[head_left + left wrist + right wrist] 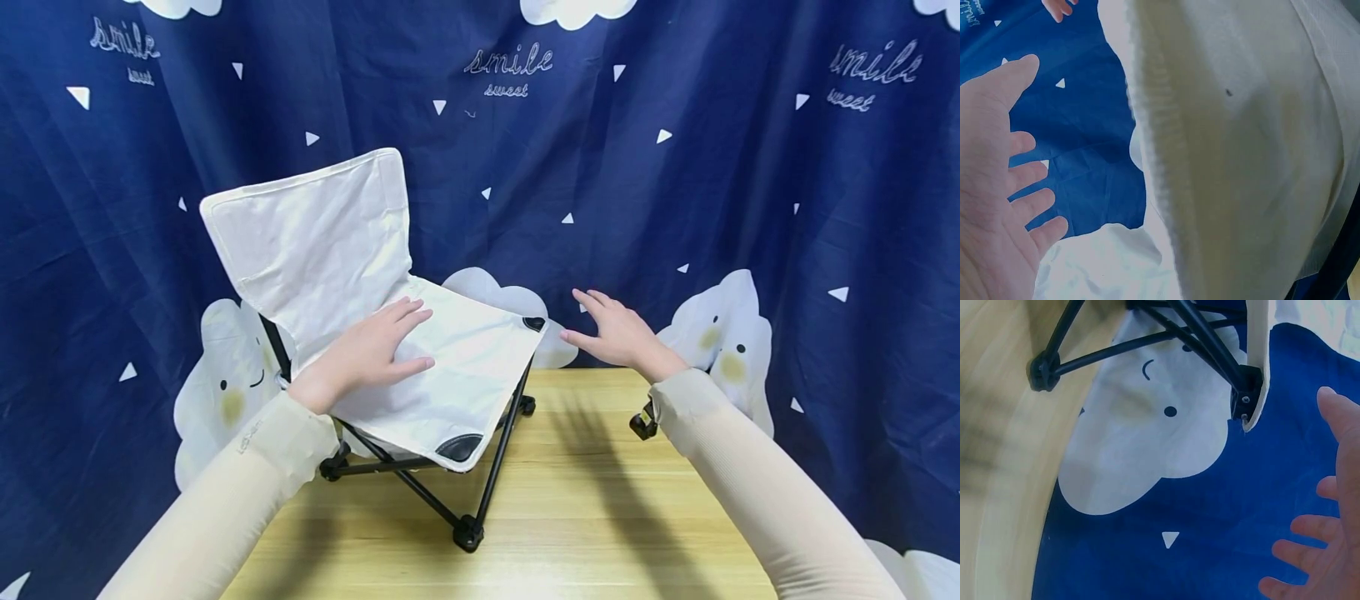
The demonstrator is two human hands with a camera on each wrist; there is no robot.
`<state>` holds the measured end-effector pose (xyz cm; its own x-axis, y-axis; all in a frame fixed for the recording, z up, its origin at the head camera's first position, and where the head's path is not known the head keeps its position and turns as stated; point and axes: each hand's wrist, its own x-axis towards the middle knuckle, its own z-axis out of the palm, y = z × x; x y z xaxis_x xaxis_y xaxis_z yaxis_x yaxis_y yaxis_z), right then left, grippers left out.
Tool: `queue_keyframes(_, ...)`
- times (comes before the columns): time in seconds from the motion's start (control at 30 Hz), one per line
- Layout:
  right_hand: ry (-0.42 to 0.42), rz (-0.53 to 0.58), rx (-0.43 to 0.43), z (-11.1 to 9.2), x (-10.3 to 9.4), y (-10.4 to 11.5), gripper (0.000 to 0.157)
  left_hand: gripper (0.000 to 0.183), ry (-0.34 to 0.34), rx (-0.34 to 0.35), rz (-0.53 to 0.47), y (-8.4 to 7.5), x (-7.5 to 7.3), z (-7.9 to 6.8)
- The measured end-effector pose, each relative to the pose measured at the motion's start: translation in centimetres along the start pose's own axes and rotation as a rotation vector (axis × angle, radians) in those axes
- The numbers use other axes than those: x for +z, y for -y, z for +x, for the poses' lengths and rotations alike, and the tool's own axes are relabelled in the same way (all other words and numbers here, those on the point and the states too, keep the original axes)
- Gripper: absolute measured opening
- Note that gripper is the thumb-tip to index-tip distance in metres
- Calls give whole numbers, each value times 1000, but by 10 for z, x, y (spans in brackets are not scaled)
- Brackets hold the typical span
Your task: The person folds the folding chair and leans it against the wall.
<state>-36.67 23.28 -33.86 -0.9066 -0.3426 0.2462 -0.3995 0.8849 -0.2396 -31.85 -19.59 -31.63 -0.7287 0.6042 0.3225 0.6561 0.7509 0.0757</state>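
A white folding chair [457, 350] with black legs stands unfolded on the wooden table, left of the middle in the head view. My left hand [367, 354] is over the seat near the backrest, fingers spread. In the left wrist view that hand [991, 187] shows an empty palm beside the chair's white cloth [1247, 137], with a gap between. My right hand [618, 333] hangs in the air to the right of the seat, fingers extended and holding nothing. The right wrist view has the hand [1335, 537] apart from the chair's black leg frame [1210, 356].
The wooden table [555, 517] lies under the chair. Behind it hangs a dark blue curtain [720, 192] printed with clouds and triangles. A small black piece [643, 423] shows beside the right sleeve, partly hidden.
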Motion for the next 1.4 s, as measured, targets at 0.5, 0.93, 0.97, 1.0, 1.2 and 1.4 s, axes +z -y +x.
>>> queue_keyframes(0.5, -44, 105, 6, 1, 5, 3, 87, 74, -79, 51, -45, -4, 4, -7)
queue_keyframes(0.93, -22, 128, 8, 0, 10, 5, 86, 72, -98, 82, -79, -5, 9, -14)
queue_keyframes(0.97, -23, 130, 6, 0, 11, 6, 86, 71, -102, 86, -80, -5, 9, -14)
queue_keyframes(1.0, -24, 132, 5, 0, 11, 6, 85, 71, -105, 90, -81, -6, 10, -14)
queue_keyframes(1.2, -31, 156, 0, 0, 13, 7, 84, 71, -123, 111, -83, -9, 11, -17)
queue_keyframes(1.4, -34, 189, 6, 1, 16, 7, 82, 70, -118, 112, -94, -12, 11, -21)
